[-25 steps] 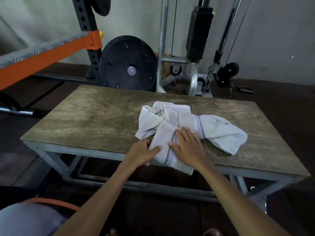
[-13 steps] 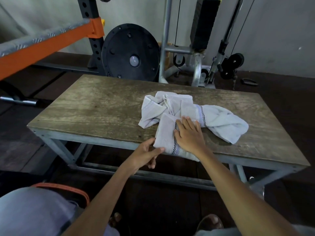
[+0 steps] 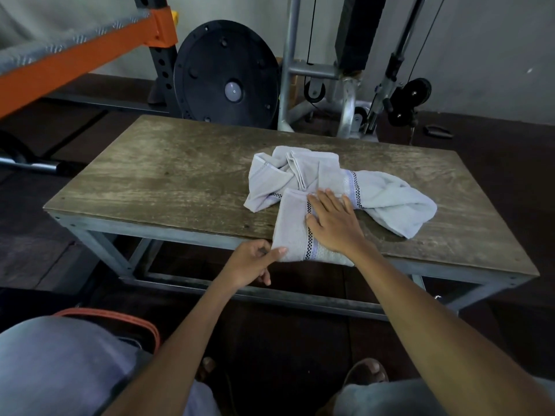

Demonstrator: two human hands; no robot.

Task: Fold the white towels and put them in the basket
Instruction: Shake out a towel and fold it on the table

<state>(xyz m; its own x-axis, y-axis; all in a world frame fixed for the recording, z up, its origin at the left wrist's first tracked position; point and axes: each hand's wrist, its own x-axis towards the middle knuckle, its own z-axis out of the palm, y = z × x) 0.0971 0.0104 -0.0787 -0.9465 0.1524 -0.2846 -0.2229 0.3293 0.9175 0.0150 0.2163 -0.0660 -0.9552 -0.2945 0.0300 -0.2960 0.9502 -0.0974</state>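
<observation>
Towels (image 3: 300, 181) on wooden table (image 3: 150, 181), left fingers (image 3: 277, 252) pinching edge, right fingers (image 3: 324, 202) flat, weight plate (image 3: 225, 70) behind

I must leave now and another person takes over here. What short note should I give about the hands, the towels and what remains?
Hands: the left hand pinches the near left corner of the folded towel. The right hand lies flat, pressing on top of it.
Towels: the folded towel juts over the near edge of the table. A crumpled heap of white towels lies just behind it.
Done: one towel folded, not yet in a basket.
Left: put it away, then fold the heap. The orange rim at lower left may be the basket; I cannot tell.
</observation>
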